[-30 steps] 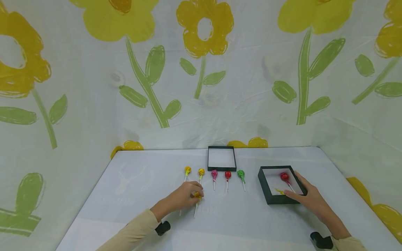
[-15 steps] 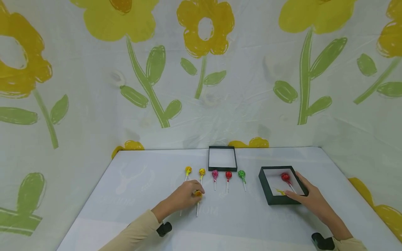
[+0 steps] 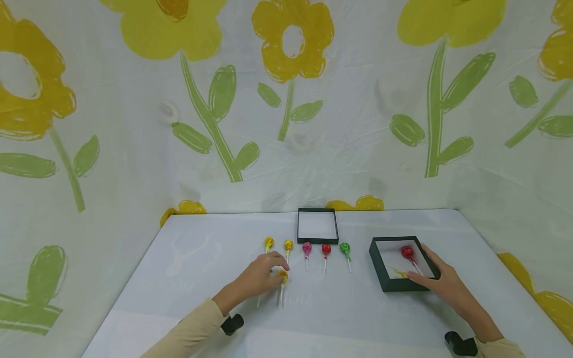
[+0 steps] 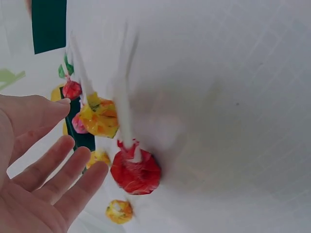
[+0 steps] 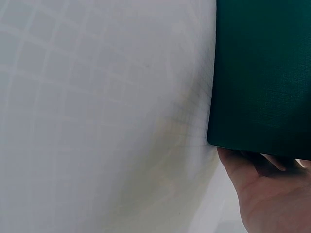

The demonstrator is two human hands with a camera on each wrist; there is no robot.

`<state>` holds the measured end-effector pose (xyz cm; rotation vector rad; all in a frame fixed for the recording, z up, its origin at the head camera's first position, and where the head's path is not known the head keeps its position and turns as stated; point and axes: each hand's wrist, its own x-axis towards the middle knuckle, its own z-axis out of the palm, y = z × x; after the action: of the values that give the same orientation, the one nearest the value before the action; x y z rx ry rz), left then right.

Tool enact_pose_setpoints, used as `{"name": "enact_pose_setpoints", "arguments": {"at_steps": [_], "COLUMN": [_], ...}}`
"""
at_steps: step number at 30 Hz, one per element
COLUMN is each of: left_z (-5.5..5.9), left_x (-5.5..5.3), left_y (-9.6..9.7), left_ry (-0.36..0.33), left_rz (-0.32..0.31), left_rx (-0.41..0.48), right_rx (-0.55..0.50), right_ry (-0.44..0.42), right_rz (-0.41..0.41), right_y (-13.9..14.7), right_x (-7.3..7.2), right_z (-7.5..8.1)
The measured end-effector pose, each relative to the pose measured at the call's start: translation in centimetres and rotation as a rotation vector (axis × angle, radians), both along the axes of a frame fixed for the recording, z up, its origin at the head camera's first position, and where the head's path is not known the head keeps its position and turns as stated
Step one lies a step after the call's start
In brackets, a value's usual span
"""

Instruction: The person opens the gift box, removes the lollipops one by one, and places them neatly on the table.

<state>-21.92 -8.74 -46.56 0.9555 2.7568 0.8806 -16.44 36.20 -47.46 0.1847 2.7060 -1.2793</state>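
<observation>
My left hand is around a yellow lollipop on the table; in the left wrist view its fingers are spread, apart from the yellow lollipop. A red lollipop lies beside that one, its head hidden under the hand in the head view. My right hand grips the near right corner of a dark green box, thumb at the front wall. Inside the box lie a red lollipop and a small yellow piece, partly hidden. The right wrist view shows the box's green side.
Behind the left hand runs a row of lollipops: two yellow ones, a pink one, a red one and a green one. A shallow dark green lid lies behind them. Flower-print cloth surrounds the white table.
My left fingers have let go of the yellow lollipop and spread apart, the hand shifting slightly left. That lollipop has moved a little away from me. My right hand stays on the box.
</observation>
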Motion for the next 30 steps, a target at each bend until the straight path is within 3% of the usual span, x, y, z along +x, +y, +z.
{"name": "enact_pose_setpoints", "arguments": {"at_steps": [4, 11, 18, 24, 30], "left_z": [0.7, 2.0, 3.3, 4.2, 5.0], "left_x": [-0.1, -0.1, -0.3, -0.5, -0.7], "left_y": [0.1, 1.0, 2.4, 3.7, 5.4], "left_ry": [0.039, -0.013, 0.001, -0.016, 0.026], "left_rz": [-0.028, -0.026, -0.086, -0.1, -0.146], "left_rx": [0.032, 0.03, 0.083, 0.117, 0.116], "right_rx": [0.0, 0.011, 0.012, 0.001, 0.008], "right_ry": [0.004, 0.004, 0.004, 0.006, -0.002], "right_rz": [0.0, -0.001, -0.001, 0.004, 0.004], "right_y": [0.1, 0.3, 0.1, 0.2, 0.2], "right_x": [0.0, 0.0, 0.0, 0.0, 0.0], "right_z": [0.0, -0.2, -0.1, -0.2, -0.2]}}
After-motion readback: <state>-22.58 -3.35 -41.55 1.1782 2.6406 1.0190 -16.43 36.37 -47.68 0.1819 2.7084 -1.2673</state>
